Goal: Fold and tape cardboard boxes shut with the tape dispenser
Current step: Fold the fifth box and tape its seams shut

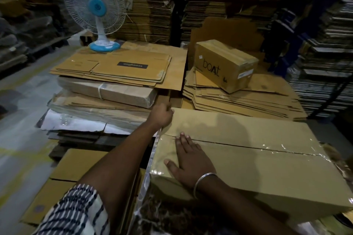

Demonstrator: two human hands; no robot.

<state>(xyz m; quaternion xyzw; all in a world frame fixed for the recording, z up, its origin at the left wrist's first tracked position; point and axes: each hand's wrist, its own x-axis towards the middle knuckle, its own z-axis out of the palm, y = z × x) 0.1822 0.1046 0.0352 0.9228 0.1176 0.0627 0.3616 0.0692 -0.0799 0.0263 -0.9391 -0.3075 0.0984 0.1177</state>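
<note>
Two flaps meet along the top seam (219, 142) of the large cardboard box (257, 162), which lies near and right of centre on low stacks of flattened cartons. Clear tape (275, 149) glints over the right stretch of the seam, wrinkled near the far-right edge; the left stretch, where the flaps show a dark gap, looks untaped, though glare makes this uncertain. The right hand (188, 160) lies flat with fingers extended, released of any object, pressing the near flap just beside the seam at the box's left end. The left hand (161, 115) reaches to the far-left corner of the box, fingers curled at the edge; whether it grips the corner, a tape end or nothing cannot be told. No tape dispenser is visible.

Risks, as judged: if the flat hand lifts before tape bridges the gap, the flaps may spring apart and the seam close crooked. Wrinkled tape at the right could peel. A pull at the far corner might slide the box on the slick film (150, 160) hanging at its left side.

Beyond lie a stack of flat cartons marked "crompton" (114, 68) to the far left, a sealed "boat" box (225, 65) to the far right, and a blue-and-white table fan (95, 11) behind.
</note>
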